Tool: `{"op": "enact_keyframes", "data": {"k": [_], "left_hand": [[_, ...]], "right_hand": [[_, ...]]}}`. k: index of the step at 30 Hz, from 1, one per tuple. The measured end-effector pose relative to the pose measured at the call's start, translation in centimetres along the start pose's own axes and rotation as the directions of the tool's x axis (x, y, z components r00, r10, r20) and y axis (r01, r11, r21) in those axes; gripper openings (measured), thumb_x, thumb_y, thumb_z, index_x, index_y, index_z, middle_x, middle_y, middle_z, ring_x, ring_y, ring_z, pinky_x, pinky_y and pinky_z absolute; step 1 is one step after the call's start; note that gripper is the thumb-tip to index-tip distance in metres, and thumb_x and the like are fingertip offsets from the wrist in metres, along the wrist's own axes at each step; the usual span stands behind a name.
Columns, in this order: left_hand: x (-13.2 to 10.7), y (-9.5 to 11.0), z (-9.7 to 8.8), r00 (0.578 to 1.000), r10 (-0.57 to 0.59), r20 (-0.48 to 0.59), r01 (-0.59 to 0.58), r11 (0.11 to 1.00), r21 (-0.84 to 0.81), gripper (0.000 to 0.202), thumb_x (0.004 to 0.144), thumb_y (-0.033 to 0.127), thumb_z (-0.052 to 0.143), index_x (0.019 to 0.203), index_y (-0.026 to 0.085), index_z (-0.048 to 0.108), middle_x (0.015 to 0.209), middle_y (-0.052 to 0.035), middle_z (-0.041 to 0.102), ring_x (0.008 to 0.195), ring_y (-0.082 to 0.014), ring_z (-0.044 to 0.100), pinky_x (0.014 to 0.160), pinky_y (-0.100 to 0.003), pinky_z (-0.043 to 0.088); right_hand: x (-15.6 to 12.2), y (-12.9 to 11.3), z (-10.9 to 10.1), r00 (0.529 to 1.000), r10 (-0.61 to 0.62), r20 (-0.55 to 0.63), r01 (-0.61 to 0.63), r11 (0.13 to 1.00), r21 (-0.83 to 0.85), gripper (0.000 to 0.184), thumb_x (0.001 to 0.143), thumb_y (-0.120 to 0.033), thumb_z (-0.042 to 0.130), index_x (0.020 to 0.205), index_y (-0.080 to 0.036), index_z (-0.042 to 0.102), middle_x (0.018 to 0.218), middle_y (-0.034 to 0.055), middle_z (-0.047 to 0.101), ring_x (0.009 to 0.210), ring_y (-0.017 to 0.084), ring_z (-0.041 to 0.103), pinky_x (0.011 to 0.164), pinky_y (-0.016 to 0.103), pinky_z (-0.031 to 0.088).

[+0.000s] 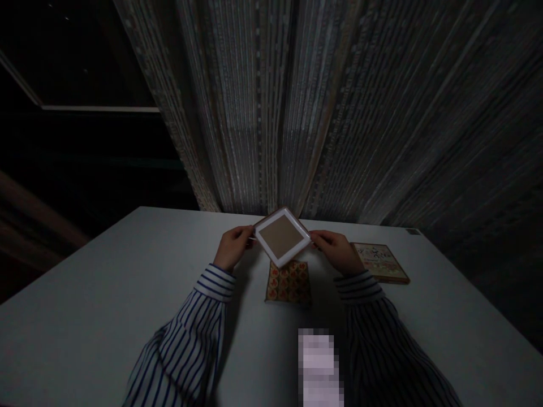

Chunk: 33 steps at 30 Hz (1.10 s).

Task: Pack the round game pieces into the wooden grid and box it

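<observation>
Between my two hands is a shallow square box lid or tray, with white edges and a plain brown middle. It is turned cornerwise, like a diamond, and held above the table. My left hand pinches its left corner, and my right hand pinches the right corner. Just below it, a square box of round wooden pieces with red markings rests on the table; its far edge is partly hidden behind the held piece. The pieces look like Chinese chess pieces, laid in rows.
A flat printed box or cover with dark written characters lies right of my right hand. At the far right edge of the white table sits a small dark item. A striped curtain hangs behind the table. The light is dim.
</observation>
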State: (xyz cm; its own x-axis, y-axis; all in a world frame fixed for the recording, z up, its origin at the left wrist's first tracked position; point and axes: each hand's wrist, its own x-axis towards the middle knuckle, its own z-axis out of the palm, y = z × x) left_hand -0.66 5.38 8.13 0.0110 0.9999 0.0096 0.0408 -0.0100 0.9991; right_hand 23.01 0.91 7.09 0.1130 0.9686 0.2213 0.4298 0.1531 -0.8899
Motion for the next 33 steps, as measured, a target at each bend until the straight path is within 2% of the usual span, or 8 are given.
{"op": "enact_keyframes", "data": {"k": [3,7,12,20,24,30,33], "left_hand": [[0.3,0.3,0.4,1.000,0.013,0.010,-0.013,1.000,0.003,0.038,0.063,0.046,0.062,0.073,0.010,0.064,0.067,-0.0050,0.063,0.059,-0.0133,0.056,0.057,-0.025,0.045],[0.7,0.6,1.1,0.998,0.043,0.043,-0.044,0.999,0.027,0.039,0.065,0.047,0.061,0.075,0.010,0.065,0.067,-0.0037,0.062,0.057,-0.0114,0.054,0.054,-0.023,0.044],[1.0,1.0,1.5,0.995,0.069,0.076,-0.072,0.997,0.026,0.035,0.065,0.043,0.062,0.077,0.010,0.066,0.064,-0.0022,0.061,0.054,-0.0107,0.053,0.052,-0.022,0.042],[1.3,1.1,1.0,0.993,0.066,0.095,-0.065,0.998,-0.016,0.033,0.065,0.040,0.064,0.082,0.011,0.068,0.063,-0.0019,0.062,0.058,-0.0114,0.054,0.056,-0.023,0.042],[1.3,1.0,0.6,0.989,0.038,0.144,-0.026,0.996,-0.085,0.037,0.066,0.039,0.065,0.090,0.012,0.067,0.073,-0.0030,0.064,0.065,-0.0112,0.055,0.060,-0.022,0.043],[1.2,1.1,0.4,0.982,-0.020,0.186,0.044,0.991,-0.130,0.041,0.067,0.042,0.065,0.096,0.013,0.066,0.096,-0.0086,0.065,0.077,-0.0143,0.058,0.065,-0.025,0.045],[1.1,1.2,0.5,0.983,-0.033,0.181,0.056,0.991,-0.120,0.043,0.068,0.043,0.064,0.101,0.015,0.065,0.103,-0.0094,0.064,0.077,-0.0148,0.059,0.065,-0.025,0.045]], "right_hand": [[0.0,0.0,-0.3,1.000,0.022,-0.005,-0.022,1.000,-0.014,0.030,0.074,-0.033,0.052,0.089,-0.013,0.068,0.078,0.0052,0.068,0.067,0.015,0.059,0.066,0.027,0.047],[0.0,0.4,-0.8,0.999,-0.017,-0.038,0.017,1.000,0.004,0.030,0.073,-0.035,0.053,0.086,-0.014,0.068,0.078,0.0046,0.069,0.069,0.016,0.060,0.065,0.028,0.047],[-0.1,0.7,-1.7,0.998,-0.020,-0.055,0.018,0.999,-0.027,0.031,0.075,-0.036,0.053,0.093,-0.015,0.067,0.080,0.0046,0.069,0.071,0.016,0.061,0.067,0.029,0.048],[0.4,0.4,-2.1,1.000,0.024,0.007,-0.023,0.994,-0.104,0.033,0.074,-0.036,0.055,0.097,-0.015,0.066,0.084,0.0065,0.069,0.072,0.017,0.063,0.066,0.029,0.049],[0.5,0.2,-1.9,0.999,0.022,0.028,-0.017,0.985,-0.170,0.037,0.073,-0.037,0.056,0.103,-0.016,0.063,0.087,0.0066,0.069,0.073,0.017,0.063,0.065,0.029,0.050],[0.2,0.0,-1.8,0.986,-0.161,0.052,0.169,0.939,-0.300,0.029,0.078,-0.028,0.051,0.102,-0.017,0.062,0.098,0.0074,0.066,0.089,0.018,0.061,0.078,0.031,0.048],[0.2,0.1,-1.6,0.968,-0.249,0.038,0.246,0.902,-0.355,0.025,0.078,-0.023,0.050,0.100,-0.018,0.061,0.095,0.0067,0.065,0.079,0.015,0.062,0.071,0.028,0.050]]}}
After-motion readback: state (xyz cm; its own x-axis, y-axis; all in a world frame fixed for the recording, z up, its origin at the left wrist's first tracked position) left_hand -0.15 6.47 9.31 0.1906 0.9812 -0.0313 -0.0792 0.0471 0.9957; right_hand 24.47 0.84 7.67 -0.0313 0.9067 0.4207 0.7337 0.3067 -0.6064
